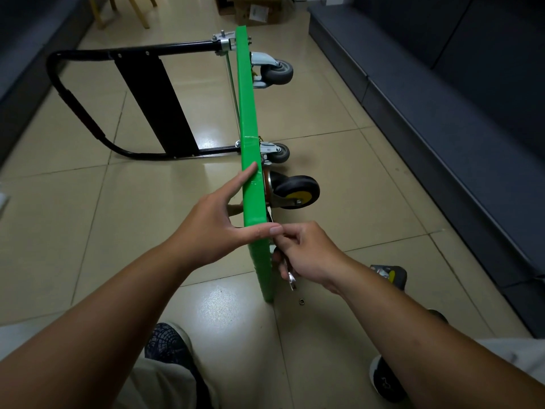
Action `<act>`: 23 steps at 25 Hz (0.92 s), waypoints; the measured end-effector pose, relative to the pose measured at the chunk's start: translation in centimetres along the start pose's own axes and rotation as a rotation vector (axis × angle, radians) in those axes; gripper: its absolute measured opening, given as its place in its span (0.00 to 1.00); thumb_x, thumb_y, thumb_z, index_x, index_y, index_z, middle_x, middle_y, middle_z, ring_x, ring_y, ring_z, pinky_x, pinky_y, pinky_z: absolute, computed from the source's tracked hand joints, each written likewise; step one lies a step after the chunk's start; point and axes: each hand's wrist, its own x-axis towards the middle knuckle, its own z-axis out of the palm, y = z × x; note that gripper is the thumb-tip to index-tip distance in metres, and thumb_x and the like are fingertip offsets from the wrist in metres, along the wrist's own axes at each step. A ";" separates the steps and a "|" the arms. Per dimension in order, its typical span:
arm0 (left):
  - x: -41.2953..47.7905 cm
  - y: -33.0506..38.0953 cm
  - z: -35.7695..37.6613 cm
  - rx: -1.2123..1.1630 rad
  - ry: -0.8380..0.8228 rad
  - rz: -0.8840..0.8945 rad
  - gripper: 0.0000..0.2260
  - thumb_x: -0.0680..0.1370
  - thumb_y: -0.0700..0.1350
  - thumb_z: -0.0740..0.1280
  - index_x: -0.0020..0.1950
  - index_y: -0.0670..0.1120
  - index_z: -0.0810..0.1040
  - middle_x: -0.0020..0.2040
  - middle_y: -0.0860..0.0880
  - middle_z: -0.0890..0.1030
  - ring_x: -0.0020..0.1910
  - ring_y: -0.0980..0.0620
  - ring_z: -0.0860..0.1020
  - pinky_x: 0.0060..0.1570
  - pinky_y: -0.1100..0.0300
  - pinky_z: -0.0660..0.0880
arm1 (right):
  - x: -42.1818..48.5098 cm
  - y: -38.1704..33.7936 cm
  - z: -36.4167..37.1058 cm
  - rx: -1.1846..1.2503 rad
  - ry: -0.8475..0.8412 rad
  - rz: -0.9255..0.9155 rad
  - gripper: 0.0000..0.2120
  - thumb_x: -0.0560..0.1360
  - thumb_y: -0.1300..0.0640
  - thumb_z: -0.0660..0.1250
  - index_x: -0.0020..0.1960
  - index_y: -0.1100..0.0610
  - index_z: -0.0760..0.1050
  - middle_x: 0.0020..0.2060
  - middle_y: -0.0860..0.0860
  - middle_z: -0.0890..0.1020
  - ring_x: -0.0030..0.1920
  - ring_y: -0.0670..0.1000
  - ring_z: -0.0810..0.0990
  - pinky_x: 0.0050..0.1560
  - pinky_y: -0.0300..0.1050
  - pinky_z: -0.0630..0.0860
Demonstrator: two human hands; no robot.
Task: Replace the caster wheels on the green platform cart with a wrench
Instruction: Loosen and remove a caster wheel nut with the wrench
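As straight left hand (212, 228) fingers (242, 177) brace the cart (250, 113), the right hand (309, 255) grips a wrench (290, 279) near casters (295, 188).

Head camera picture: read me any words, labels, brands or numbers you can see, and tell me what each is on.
White label on the cardboard box: too small and blurred to read.
Green cart: no text visible.
Wrench: no marking readable.
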 end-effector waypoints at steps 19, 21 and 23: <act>0.1 0.0 0.0 -0.039 -0.011 -0.010 0.47 0.63 0.63 0.77 0.78 0.69 0.57 0.75 0.65 0.61 0.70 0.52 0.71 0.56 0.53 0.81 | 5.3 7.8 0.4 -0.655 0.252 -0.285 0.20 0.79 0.61 0.66 0.70 0.53 0.71 0.51 0.58 0.83 0.49 0.59 0.82 0.48 0.56 0.80; 0.0 0.3 0.0 -0.043 -0.015 -0.022 0.48 0.62 0.64 0.77 0.78 0.70 0.57 0.77 0.64 0.60 0.71 0.50 0.70 0.54 0.51 0.82 | 4.2 9.4 -1.1 -0.688 0.258 -0.094 0.15 0.78 0.60 0.65 0.64 0.54 0.74 0.47 0.57 0.83 0.46 0.60 0.82 0.43 0.51 0.78; -0.2 0.4 0.0 -0.048 -0.017 -0.037 0.48 0.62 0.64 0.77 0.78 0.70 0.57 0.78 0.63 0.60 0.72 0.48 0.70 0.51 0.50 0.83 | 2.5 10.5 -3.1 -0.768 0.137 0.276 0.05 0.76 0.61 0.66 0.52 0.58 0.77 0.42 0.56 0.84 0.41 0.58 0.84 0.38 0.45 0.77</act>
